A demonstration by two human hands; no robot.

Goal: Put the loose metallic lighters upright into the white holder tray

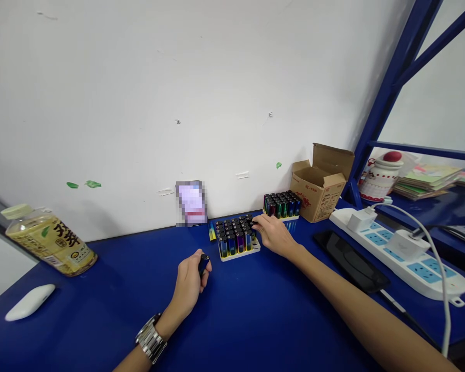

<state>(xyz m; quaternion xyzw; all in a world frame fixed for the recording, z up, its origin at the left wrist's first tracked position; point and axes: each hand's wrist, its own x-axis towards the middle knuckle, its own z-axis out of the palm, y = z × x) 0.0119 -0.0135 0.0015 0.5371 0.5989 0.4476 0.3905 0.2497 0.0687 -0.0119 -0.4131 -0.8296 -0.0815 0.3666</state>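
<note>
Clearly, from the head view, the bare left hand [190, 275] grips 1 dark blue, black-topped cylindrical battery [203, 264] in its curled fingers above the glossy blue tabletop [228, 315]. Ahead sits a white plastic tray [236, 256] packed with upright, black-topped cylindrical batteries [231, 245], 4 along its front row. The bare right hand [273, 235] is at the tray's right side, fingers by the battery tops; whether they are closed on 1, I cannot tell. Farther back, a 2nd filled white tray [293, 219] stands beside an open brown cardboard box [308, 200].
</note>
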